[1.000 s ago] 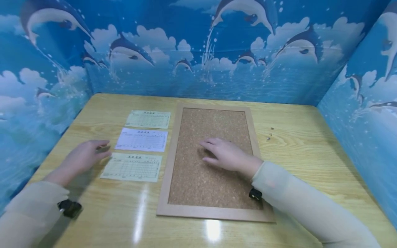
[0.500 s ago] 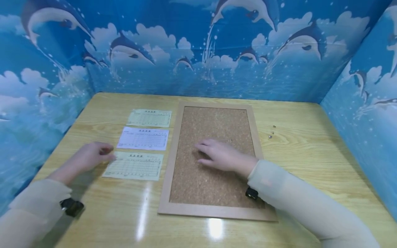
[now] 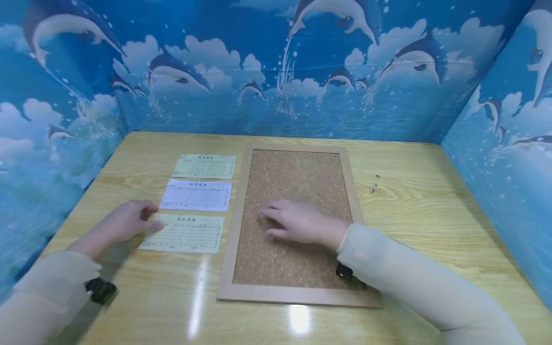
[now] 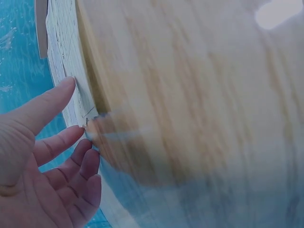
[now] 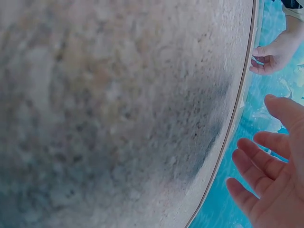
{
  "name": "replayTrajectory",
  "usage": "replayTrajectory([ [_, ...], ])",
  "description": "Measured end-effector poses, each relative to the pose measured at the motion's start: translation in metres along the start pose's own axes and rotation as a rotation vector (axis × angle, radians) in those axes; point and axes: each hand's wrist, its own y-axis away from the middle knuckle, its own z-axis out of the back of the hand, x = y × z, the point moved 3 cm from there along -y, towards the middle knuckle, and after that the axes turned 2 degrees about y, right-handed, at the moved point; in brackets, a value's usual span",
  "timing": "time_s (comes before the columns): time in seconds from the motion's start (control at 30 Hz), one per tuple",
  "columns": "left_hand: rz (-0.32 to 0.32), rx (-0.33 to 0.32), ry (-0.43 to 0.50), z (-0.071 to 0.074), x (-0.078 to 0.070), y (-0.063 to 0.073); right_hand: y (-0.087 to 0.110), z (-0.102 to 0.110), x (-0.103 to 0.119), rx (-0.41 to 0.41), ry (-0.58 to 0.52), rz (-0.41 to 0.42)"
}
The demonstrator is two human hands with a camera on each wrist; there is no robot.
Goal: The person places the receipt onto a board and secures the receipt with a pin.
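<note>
Three printed paper slips lie in a column left of the cork board [image 3: 284, 263]: a pale green one [image 3: 187, 235] nearest, a pale lilac one [image 3: 197, 195] in the middle and another pale green one [image 3: 205, 166] farthest. My left hand [image 3: 129, 221] is at the left end of the nearest slip. In the left wrist view, the thumb [image 4: 66, 88] lies over that paper and the fingertips meet its edge, with a gap between thumb and index finger. Over the cork surface hovers my right hand [image 3: 297, 223], fingers loosely spread, holding nothing.
Several tiny shiny metal pieces [image 3: 373, 190] lie on the wooden table [image 3: 414, 201] right of the board. Dolphin-printed blue cloth [image 3: 267, 110] hangs behind the table and along both sides. A wooden frame [image 3: 302, 293] edges the cork.
My left hand has moved right onto the end of the nearest slip. My right hand has shifted left across the cork board. The slips lie as before.
</note>
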Motion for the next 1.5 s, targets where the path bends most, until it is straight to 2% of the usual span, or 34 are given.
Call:
replayTrajectory([
  [0.33, 0.008, 0.003, 0.008, -0.001, 0.002, -0.001, -0.004, 0.0, 0.004, 0.024, 0.003, 0.004],
  [0.6, -0.026, -0.014, 0.012, -0.002, 0.001, -0.001, -0.006, -0.001, 0.006, 0.039, -0.005, 0.017],
  [0.93, -0.005, 0.014, 0.057, -0.002, -0.001, -0.001, -0.008, -0.002, 0.007, 0.04, 0.007, 0.033],
  [1.3, 0.032, 0.03, 0.063, -0.003, 0.002, -0.004, -0.01, -0.002, 0.01, 0.047, 0.033, 0.038],
  [1.5, 0.002, 0.029, 0.078, -0.003, 0.003, -0.003, -0.01, -0.002, 0.011, 0.056, 0.03, 0.033],
])
